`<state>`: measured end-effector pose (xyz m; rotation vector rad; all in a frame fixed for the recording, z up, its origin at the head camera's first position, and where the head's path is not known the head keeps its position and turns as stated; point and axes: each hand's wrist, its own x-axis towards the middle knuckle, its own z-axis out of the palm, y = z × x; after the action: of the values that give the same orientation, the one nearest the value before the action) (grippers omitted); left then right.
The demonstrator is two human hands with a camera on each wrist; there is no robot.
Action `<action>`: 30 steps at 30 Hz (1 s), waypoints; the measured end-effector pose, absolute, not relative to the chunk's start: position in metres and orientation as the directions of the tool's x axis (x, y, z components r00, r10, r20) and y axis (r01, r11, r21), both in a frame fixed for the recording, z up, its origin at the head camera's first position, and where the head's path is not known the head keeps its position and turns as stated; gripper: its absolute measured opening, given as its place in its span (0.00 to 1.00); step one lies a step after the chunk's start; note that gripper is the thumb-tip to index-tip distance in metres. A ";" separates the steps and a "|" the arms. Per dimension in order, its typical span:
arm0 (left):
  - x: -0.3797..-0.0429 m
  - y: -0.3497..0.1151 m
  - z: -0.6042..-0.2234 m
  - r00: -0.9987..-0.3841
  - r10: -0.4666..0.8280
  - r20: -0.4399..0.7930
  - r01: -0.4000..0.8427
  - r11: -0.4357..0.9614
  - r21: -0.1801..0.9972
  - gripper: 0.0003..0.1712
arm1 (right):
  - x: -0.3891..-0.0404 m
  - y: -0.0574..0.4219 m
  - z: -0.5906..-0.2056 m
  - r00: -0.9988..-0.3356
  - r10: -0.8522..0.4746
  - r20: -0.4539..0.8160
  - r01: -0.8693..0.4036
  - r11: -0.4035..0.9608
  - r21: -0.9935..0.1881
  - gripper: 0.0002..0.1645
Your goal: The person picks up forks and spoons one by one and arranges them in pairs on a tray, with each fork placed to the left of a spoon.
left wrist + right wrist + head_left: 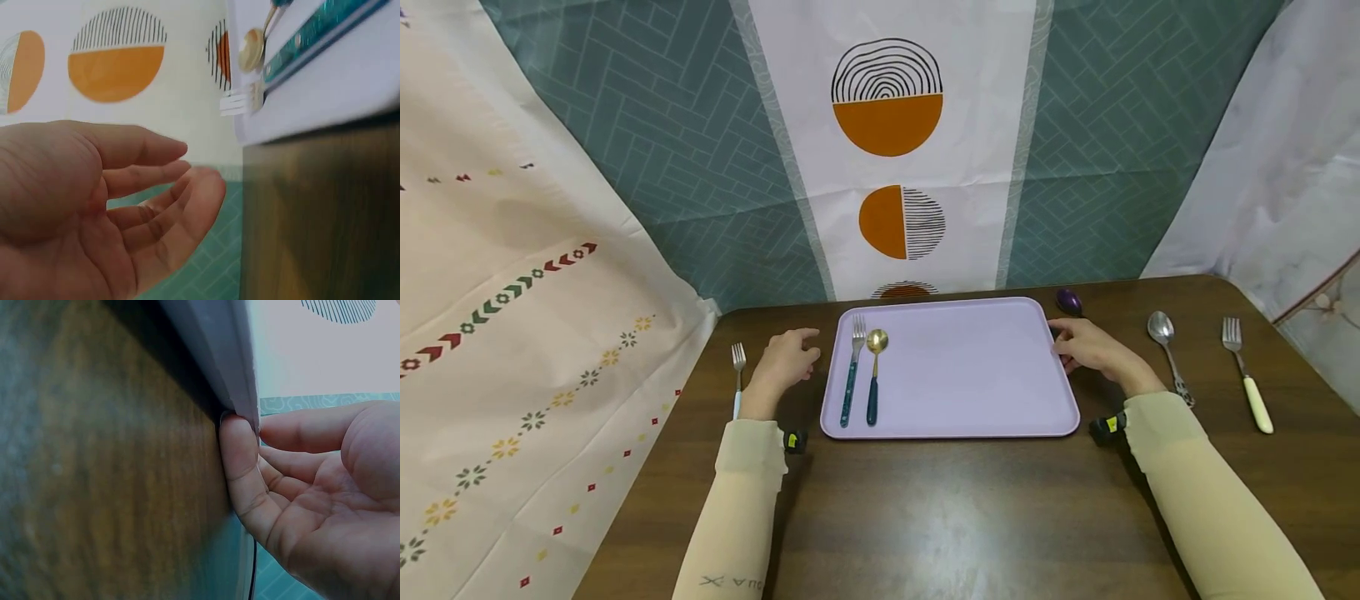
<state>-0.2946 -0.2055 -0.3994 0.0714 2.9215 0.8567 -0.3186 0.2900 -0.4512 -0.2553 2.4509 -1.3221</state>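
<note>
At its right edge, the lilac tray (970,367) is pinched by the right hand (1092,345), presumably for control, while the left hand (784,360), relaxed and empty, stands apart, opposite.

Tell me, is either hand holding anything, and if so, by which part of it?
The right hand pinches the lilac tray by its right edge. The left hand holds nothing.

Head view looks fwd/down from above, L/R wrist views v. close, all sharing tray (966,367).
</note>
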 end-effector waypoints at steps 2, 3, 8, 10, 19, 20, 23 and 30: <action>-0.292 -0.214 -0.397 -0.997 0.056 -0.055 0.018 0.846 0.532 0.28 | -0.320 0.289 -0.452 -0.925 -0.315 -0.214 0.005 0.552 -0.834 0.39; -0.291 -0.218 -0.396 -0.998 0.043 -0.045 0.013 0.849 0.528 0.28 | -0.320 0.289 -0.452 -0.925 -0.314 -0.215 0.006 0.553 -0.833 0.39; -0.286 -0.234 -0.392 -1.000 0.000 -0.019 -0.010 0.852 0.523 0.29 | -0.320 0.287 -0.452 -0.924 -0.316 -0.214 0.004 0.552 -0.834 0.39; -0.284 -0.237 -0.392 -1.000 -0.010 -0.015 -0.016 0.850 0.526 0.28 | -0.319 0.285 -0.452 -0.924 -0.318 -0.211 0.002 0.549 -0.836 0.38; -0.283 -0.253 -0.396 -0.998 -0.053 -0.025 -0.058 0.830 0.555 0.29 | -0.317 0.286 -0.451 -0.923 -0.321 -0.212 0.002 0.548 -0.837 0.39; -0.283 -0.256 -0.397 -0.998 -0.062 -0.022 -0.064 0.835 0.547 0.29 | -0.317 0.286 -0.451 -0.924 -0.321 -0.208 -0.001 0.546 -0.838 0.39; -0.284 -0.265 -0.400 -0.997 -0.081 -0.014 -0.077 0.858 0.507 0.29 | -0.317 0.289 -0.452 -0.927 -0.316 -0.202 -0.005 0.548 -0.836 0.39; -0.283 -0.285 -0.410 -0.991 -0.129 -0.024 -0.126 0.885 0.448 0.31 | -0.316 0.289 -0.452 -0.928 -0.316 -0.198 -0.006 0.544 -0.839 0.39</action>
<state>-0.2831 -0.2848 -0.4103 -0.2065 3.0565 0.7252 -0.3164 0.2889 -0.4518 -0.2657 2.4582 -1.3333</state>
